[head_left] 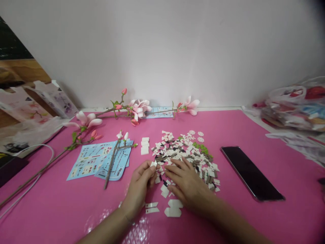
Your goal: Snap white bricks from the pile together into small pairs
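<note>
Taking the pile of loose pieces (175, 153) on the pink tabletop (254, 135) as my clock's centre. Left hand (140, 179) at the eight o'clock edge: grip closed to a pinch, thumb and fingers on a small white piece (153, 164). Right hand (191, 187) in from five o'clock, grip loose, fingers spread over the pile's near side; no piece seen pinched, what the palm covers I cannot tell. Pile mostly white, with grey and black bits; green pieces (201, 148) at two o'clock, lacy white discs (192, 132) at one. White tiles (145, 146) stacked between nine and ten. Notched white strips (151, 210) at seven, broad pointed tiles (173, 212) near six. Blue printed sheets (85, 162) at nine, a budded twig (111, 164) lying across them. Pink-flowered branches (137, 112) toward eleven. Phone (251, 173), dark screen up, just past three.
</note>
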A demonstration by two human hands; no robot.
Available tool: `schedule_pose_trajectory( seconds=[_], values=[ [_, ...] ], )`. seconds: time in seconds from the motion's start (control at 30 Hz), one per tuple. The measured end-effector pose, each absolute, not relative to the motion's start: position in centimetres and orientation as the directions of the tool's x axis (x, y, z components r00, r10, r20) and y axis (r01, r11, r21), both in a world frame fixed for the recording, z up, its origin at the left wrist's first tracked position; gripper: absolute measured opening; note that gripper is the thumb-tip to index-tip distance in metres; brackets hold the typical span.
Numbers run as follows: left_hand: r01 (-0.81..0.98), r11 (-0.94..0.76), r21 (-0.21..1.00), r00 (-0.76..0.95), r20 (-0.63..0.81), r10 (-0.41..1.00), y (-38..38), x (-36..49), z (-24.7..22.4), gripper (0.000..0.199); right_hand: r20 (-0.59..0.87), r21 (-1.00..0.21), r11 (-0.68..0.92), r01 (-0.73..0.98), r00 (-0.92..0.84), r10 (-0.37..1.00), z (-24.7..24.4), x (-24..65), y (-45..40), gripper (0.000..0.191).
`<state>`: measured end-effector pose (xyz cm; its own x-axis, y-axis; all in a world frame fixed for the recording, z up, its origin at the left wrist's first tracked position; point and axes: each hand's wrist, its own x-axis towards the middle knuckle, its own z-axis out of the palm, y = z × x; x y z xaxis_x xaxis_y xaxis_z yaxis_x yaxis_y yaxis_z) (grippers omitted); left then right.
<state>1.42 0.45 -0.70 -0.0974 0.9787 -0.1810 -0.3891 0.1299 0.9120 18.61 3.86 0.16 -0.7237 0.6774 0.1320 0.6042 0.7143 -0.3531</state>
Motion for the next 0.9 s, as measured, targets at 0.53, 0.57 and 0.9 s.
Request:
schedule_pose_trajectory(
  seconds=[0.53, 0.57, 0.9],
  values=[
    [-0.212, 0.268, 0.940, 0.022, -0.270, 0.963, 0.0, 1.5, -0.1, 0.015, 0.493, -0.629, 0.660, 0.410, -0.447, 0.747, -1.1, 19.7, 4.1, 0.016],
    [-0.161, 0.270, 0.949, 0.046, -0.266, 0.963, -0.1, 1.6, 0.2, 0.016, 0.468, -0.674, 0.622, 0.399, -0.420, 0.777, -0.9, 19.8, 3.9, 0.016],
    [0.065, 0.263, 0.963, 0.239, -0.271, 0.932, -0.6, 1.9, 1.6, 0.022, 0.393, -0.845, 0.484, 0.229, -0.348, 0.851, 0.1, 19.4, 3.6, 0.010]
  ],
)
